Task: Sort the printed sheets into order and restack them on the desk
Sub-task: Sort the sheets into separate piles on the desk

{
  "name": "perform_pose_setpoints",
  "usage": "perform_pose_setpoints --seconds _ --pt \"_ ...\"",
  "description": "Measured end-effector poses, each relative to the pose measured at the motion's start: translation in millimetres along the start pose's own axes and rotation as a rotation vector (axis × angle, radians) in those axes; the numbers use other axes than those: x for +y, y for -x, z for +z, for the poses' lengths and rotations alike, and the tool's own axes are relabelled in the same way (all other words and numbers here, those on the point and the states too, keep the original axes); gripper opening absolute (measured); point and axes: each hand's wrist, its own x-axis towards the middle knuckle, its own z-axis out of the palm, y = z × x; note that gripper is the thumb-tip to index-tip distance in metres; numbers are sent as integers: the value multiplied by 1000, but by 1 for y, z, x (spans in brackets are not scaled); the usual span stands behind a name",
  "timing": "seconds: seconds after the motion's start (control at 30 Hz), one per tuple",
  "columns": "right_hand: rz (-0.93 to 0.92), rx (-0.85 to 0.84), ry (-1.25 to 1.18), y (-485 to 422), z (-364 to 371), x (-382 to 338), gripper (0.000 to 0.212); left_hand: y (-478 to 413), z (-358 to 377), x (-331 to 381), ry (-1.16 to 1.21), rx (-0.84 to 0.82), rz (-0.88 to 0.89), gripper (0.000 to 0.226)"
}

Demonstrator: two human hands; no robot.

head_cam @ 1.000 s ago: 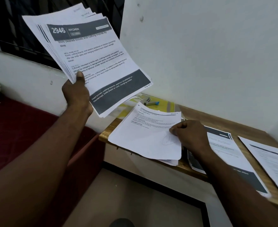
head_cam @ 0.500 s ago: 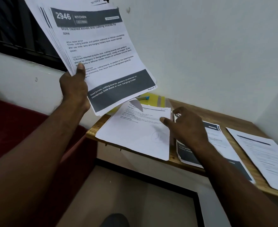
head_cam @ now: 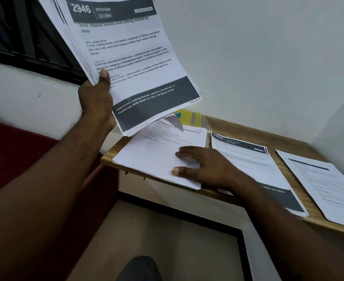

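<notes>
Up in the upper left of the frame, the left hand [head_cam: 98, 98] grips a fanned bundle of printed sheets [head_cam: 130, 57], thumb pressed on the top page headed "2946 KITCHEN". Lower centre, the right hand [head_cam: 203, 167] lies flat with its fingers spread on a white pile of sheets [head_cam: 151, 157] at the near left end of the wooden desk [head_cam: 240, 127]. Just beside it lies a "2659" stack [head_cam: 256, 167], then another sheet pile [head_cam: 327, 185] at the right edge. A yellow item [head_cam: 189, 117] sits behind.
</notes>
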Motion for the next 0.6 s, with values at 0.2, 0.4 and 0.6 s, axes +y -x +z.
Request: perform_pose_setpoints --seconds 0.2,0.4,0.6 --pt "-2 1 26 -1 1 -2 68 2 0 2 -18 -16 -11 25" --pt "-16 36 -6 -5 2 -3 64 12 3 0 -11 -59 -27 27" --pt "-11 94 -89 -5 2 6 45 13 5 -5 -9 -121 -56 25"
